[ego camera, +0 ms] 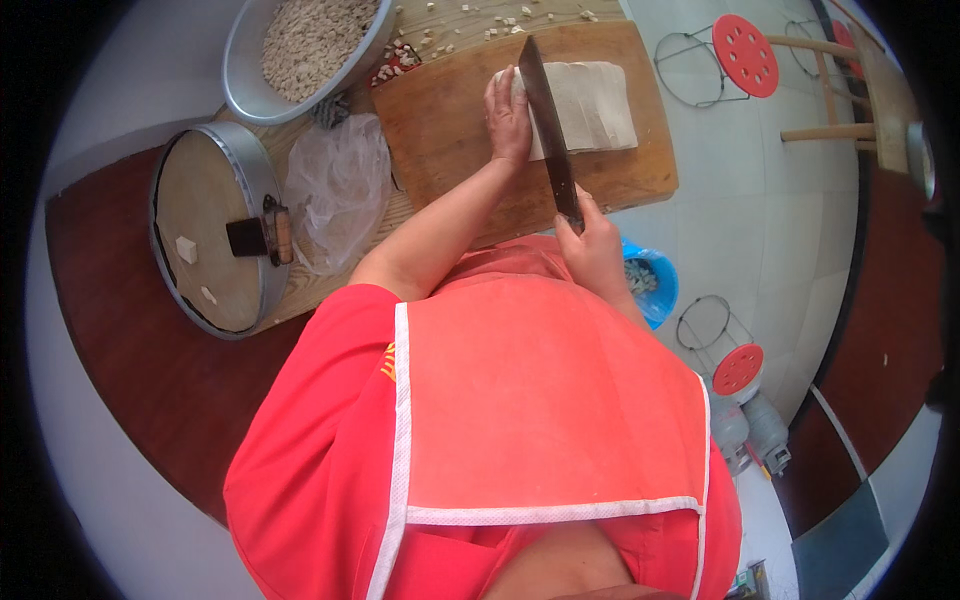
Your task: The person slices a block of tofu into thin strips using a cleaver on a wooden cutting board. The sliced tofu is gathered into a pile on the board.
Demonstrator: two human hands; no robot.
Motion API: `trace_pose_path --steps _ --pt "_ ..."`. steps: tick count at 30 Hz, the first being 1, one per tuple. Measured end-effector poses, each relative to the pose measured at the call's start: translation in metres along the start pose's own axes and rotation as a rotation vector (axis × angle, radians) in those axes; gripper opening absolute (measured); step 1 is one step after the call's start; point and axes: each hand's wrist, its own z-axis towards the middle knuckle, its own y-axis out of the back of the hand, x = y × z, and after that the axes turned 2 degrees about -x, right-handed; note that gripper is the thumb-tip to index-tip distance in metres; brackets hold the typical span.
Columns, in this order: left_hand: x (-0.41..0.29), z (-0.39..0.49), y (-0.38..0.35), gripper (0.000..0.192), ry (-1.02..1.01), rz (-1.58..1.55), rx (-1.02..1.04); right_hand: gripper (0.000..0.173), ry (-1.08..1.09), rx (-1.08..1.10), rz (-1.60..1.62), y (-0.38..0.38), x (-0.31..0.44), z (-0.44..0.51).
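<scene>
A pale block that looks like firm tofu lies on a thick wooden cutting board, with several cut lines near its right end. My left hand rests flat on the block's left end, fingers together, and steadies it. Just right of those fingers, a long dark knife stands with its blade across the block. My right hand grips the knife's handle at the board's near edge. Whether the blade has cut into the block is hidden.
Small cubes fill a metal basin at the upper left; others lie scattered behind the board. A plastic bag and a round metal-rimmed vessel sit to the left. A blue bucket and red stools stand at right.
</scene>
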Motion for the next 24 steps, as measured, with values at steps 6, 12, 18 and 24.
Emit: trace_pose_path --steps 6,12,18,24 --pt "0.004 0.000 -0.002 0.042 -0.023 0.002 -0.024 0.055 0.046 -0.023 -0.035 -0.008 -0.005 0.001" --pt "0.008 0.004 -0.004 0.042 0.014 -0.036 -0.007 0.053 0.041 -0.009 -0.119 -0.011 -0.003 0.016" --pt "0.003 0.002 -0.003 0.042 0.016 -0.033 -0.014 0.050 0.034 0.022 -0.176 -0.013 -0.007 0.030" --pt "0.004 0.001 -0.003 0.042 0.007 -0.010 -0.022 0.036 0.007 0.012 -0.212 -0.022 -0.019 0.041"
